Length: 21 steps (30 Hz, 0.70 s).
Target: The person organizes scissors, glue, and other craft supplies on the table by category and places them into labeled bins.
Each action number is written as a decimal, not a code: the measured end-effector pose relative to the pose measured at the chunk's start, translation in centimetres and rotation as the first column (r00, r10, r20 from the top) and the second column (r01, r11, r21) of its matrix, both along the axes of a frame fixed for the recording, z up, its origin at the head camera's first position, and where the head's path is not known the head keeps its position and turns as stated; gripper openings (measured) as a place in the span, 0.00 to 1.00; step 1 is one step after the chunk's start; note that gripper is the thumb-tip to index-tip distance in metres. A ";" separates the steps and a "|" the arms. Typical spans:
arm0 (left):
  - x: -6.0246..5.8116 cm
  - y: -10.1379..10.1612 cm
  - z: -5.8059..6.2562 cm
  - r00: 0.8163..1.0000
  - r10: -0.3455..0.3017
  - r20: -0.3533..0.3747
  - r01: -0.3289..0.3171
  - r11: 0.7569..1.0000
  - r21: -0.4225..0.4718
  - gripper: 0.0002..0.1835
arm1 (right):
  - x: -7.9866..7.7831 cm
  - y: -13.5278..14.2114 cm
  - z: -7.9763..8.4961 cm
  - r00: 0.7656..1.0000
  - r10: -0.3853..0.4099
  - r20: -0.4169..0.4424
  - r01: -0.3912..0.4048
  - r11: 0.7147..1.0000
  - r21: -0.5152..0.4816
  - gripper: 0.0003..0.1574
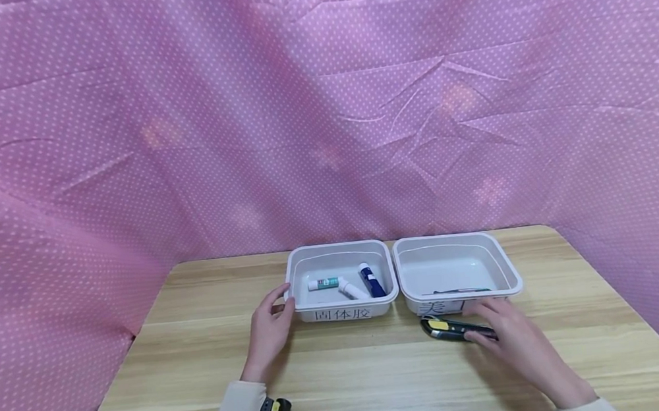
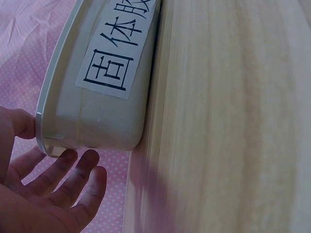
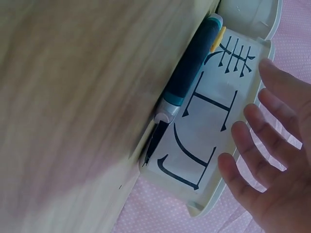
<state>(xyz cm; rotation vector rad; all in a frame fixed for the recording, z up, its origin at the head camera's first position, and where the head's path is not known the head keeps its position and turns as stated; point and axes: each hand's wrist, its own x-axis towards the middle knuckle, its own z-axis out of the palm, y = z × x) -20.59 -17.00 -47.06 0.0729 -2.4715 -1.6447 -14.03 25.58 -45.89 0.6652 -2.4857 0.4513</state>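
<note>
In the head view my left hand (image 1: 271,330) is at the left end of a white plastic box (image 1: 337,248) with a written paper label. In the left wrist view its thumb touches the rim, and the other loosely bent fingers (image 2: 87,184) lie along the side wall. A black utility knife (image 1: 450,328) with a yellow slider lies on the table before the second white box (image 1: 446,240). My right hand (image 1: 512,340) is over the knife's right end. The right wrist view shows its fingers (image 3: 252,160) spread above the knife, with nothing between them.
In the left box are a green-and-white glue stick (image 1: 323,284), a white tube (image 1: 352,289) and a dark blue tube (image 1: 372,280). A slim dark green item (image 1: 463,290) lies in the right box. Both boxes stand near the wooden table's (image 1: 369,373) far edge, before a pink dotted curtain (image 1: 322,133).
</note>
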 end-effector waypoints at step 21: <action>0.0 0.0 -0.2 1.000 0.006 -0.016 -0.006 1.000 -0.001 0.22 | 0.3 -0.4 -0.6 0.985 -0.056 0.163 0.048 0.997 0.056 0.25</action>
